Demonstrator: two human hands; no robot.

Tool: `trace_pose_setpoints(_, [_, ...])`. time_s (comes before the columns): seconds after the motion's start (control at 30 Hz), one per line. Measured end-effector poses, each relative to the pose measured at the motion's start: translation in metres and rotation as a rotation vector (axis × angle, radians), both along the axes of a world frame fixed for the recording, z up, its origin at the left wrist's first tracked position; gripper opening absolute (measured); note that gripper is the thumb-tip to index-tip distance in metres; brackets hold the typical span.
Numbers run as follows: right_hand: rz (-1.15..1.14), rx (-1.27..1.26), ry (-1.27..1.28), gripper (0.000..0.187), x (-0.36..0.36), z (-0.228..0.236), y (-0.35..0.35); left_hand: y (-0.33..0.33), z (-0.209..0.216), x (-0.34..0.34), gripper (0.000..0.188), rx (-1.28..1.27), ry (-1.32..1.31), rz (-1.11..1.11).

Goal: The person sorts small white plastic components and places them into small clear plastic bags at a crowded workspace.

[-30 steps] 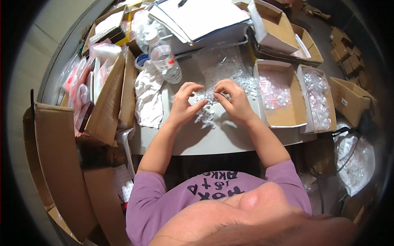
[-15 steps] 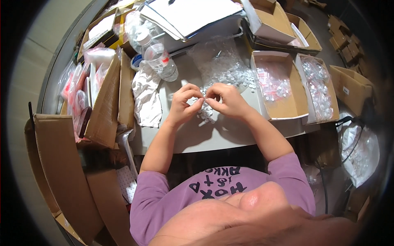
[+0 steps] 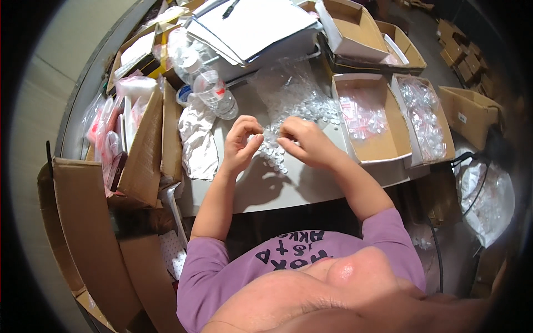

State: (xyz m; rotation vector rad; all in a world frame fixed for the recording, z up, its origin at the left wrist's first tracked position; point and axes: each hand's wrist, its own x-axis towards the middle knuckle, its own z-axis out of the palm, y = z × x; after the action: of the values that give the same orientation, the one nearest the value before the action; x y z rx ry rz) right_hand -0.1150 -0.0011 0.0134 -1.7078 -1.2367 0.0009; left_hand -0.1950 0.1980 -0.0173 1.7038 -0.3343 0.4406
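Small pale round discs (image 3: 273,159) lie in a loose pile on the table between my hands. My left hand (image 3: 240,145) hovers at the pile's left side, its fingers curled in and thumb near the index finger. Whatever it may pinch is too small to make out. At the pile's right edge is my right hand (image 3: 305,142), fingers bent down and thumb close beneath them. Its fingertips are partly hidden, so anything held there does not show. Beyond the hands lies a clear plastic bag (image 3: 286,83), with more discs spilling from its mouth.
Right of my hands, an open carton (image 3: 400,139) contains small bags (image 3: 361,114) with red marks. Beside it, another carton holds clear bags (image 3: 425,119) of parts. A plastic bottle (image 3: 222,102) and white cloth (image 3: 197,139) lie left. Papers (image 3: 255,28) rest at the back.
My hands were together, fingertips meeting above the pile. Now they are apart, the left a little further left and a gap between them. The whole view has shifted slightly.
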Motion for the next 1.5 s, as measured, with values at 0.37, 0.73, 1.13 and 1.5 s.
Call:
trace_pose_setpoints(0.37, [-1.279,-0.312,-0.111,0.015,0.037,0.033,-0.207,-0.001,-0.009,0.000,0.038,-0.212,0.053,0.026])
trace_pose_setpoints(0.73, [-0.750,-0.971,-0.106,0.021,0.088,-0.023,-0.164,-0.005,-0.010,0.000,0.058,-0.204,-0.007,0.025])
trace_pose_setpoints(1.13, [-0.811,-0.453,-0.008,0.022,0.064,0.013,-0.159,-0.001,-0.011,-0.001,0.064,-0.194,-0.019,0.042])
trace_pose_setpoints(1.5, [-0.825,-0.254,0.055,0.022,0.067,0.021,-0.169,-0.004,-0.007,-0.001,0.059,-0.128,0.031,0.006])
